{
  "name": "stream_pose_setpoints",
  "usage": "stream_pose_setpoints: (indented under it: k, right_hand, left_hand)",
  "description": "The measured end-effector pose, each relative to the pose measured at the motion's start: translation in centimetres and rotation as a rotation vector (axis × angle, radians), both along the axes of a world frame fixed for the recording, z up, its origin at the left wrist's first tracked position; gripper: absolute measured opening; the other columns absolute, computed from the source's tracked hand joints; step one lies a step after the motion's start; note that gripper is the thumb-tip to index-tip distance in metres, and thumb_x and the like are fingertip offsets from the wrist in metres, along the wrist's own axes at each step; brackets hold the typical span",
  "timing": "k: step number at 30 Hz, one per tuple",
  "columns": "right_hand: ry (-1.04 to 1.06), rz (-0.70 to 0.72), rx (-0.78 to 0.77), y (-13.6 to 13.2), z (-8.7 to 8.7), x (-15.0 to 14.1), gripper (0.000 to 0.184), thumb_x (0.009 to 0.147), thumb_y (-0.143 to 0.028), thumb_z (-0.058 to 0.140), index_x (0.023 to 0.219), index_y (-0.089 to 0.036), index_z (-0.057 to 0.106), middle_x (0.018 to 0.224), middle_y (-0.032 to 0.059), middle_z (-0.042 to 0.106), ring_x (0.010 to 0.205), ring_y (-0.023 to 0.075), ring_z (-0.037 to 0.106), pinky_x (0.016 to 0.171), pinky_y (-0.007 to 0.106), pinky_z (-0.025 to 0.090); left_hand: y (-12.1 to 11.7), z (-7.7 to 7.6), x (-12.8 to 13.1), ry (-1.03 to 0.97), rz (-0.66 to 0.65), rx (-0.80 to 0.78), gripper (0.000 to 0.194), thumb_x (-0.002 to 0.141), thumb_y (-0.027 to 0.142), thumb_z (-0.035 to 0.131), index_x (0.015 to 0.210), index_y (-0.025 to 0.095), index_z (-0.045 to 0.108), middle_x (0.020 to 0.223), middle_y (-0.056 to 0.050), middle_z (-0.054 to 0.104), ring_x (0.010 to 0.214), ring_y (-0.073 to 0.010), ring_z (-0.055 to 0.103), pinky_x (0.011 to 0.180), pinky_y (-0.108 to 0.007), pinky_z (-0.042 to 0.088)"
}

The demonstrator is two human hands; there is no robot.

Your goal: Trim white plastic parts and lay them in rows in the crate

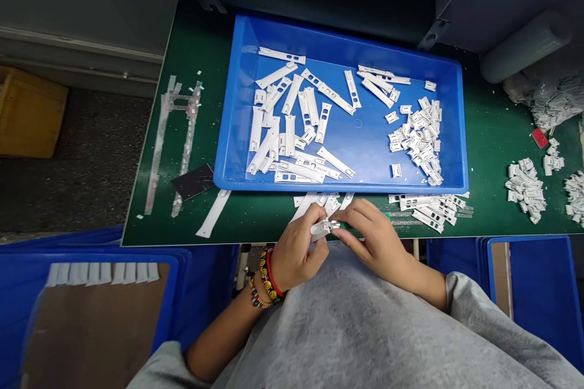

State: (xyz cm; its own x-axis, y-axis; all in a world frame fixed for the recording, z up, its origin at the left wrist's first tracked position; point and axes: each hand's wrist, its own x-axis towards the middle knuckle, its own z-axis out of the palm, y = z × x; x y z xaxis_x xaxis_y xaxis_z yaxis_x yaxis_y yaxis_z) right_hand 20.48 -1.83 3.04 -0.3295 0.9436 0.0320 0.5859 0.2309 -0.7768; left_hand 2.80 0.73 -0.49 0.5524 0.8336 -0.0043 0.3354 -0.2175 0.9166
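Green workbench matting (493, 134) stretches across the view. Fingertips (319, 213) of the left hand (296, 249) and the right hand (376, 237) come together, pinching a small white perforated plastic piece (325, 228) near the bench's front edge. Loose white plastic strips (314, 202) lie just beyond at 12 o'clock, and a heap of white slotted plastic parts (429, 209) sits at 3 o'clock. Farther out at 12 o'clock, a shallow rectangular blue plastic tray (255, 184) holds long white strips and clustered small pieces.
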Motion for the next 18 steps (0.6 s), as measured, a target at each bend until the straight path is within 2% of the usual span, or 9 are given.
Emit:
stream_pose_setpoints:
  k: [3,7,9,11,14,18]
  right_hand:
    - [-0.074,-0.06,0.046,-0.1,-0.5,-0.4,0.02,0.1,-0.033,0.044,0.108,-0.02,0.057,0.091,0.0078,0.063,0.083,0.0211,0.057,0.073,0.032,0.046]
    - [-0.193,-0.176,0.101,0.5,-1.0,0.0,0.018,0.099,-0.032,0.044,0.101,-0.02,0.058,0.086,0.0082,0.063,0.08,0.0222,0.056,0.071,0.033,0.044]
    - [-0.171,-0.214,0.107,0.9,-0.8,0.4,0.017,0.1,-0.031,0.043,0.101,-0.02,0.057,0.088,0.0083,0.063,0.084,0.0221,0.057,0.074,0.033,0.044]
    - [-0.087,-0.178,0.074,1.1,-0.4,0.7,0.019,0.101,-0.029,0.039,0.099,-0.02,0.055,0.09,0.0075,0.062,0.084,0.0205,0.057,0.075,0.031,0.045]
    - [0.02,-0.035,-0.018,0.9,0.3,0.6,0.026,0.102,-0.026,0.03,0.091,-0.02,0.052,0.083,0.0051,0.058,0.076,0.0172,0.056,0.069,0.028,0.044]
    - [0.022,0.069,-0.062,0.5,0.5,-0.1,0.029,0.102,-0.028,0.026,0.085,-0.02,0.049,0.076,0.0034,0.055,0.068,0.0154,0.052,0.061,0.027,0.04]
  left_hand:
    - [0.0,-0.3,-0.1,-0.048,-0.014,-0.054,0.011,0.083,0.028,0.037,0.093,0.022,0.036,0.068,0.004,0.042,0.054,-0.0147,0.043,0.054,-0.03,0.034]
    - [-0.3,-0.3,-0.3,-0.135,-0.03,-0.092,0.009,0.088,0.032,0.033,0.086,0.023,0.034,0.067,0.004,0.036,0.054,-0.0147,0.037,0.054,-0.03,0.032]
    - [-0.4,-0.3,-0.4,-0.158,-0.038,-0.109,0.01,0.09,0.032,0.031,0.085,0.024,0.032,0.068,0.004,0.034,0.055,-0.015,0.036,0.054,-0.031,0.031]
    - [-0.3,-0.3,-0.4,-0.156,-0.038,-0.111,0.01,0.09,0.032,0.031,0.086,0.024,0.033,0.068,0.004,0.034,0.056,-0.0154,0.036,0.055,-0.031,0.032]
    - [-0.2,-0.2,-0.4,-0.139,-0.035,-0.075,0.009,0.09,0.031,0.033,0.087,0.023,0.035,0.069,0.003,0.038,0.057,-0.0157,0.039,0.056,-0.031,0.033]
    - [0.0,0.0,-0.4,-0.131,-0.028,-0.024,0.006,0.088,0.028,0.035,0.086,0.023,0.038,0.068,0.003,0.04,0.057,-0.0157,0.041,0.056,-0.03,0.035]
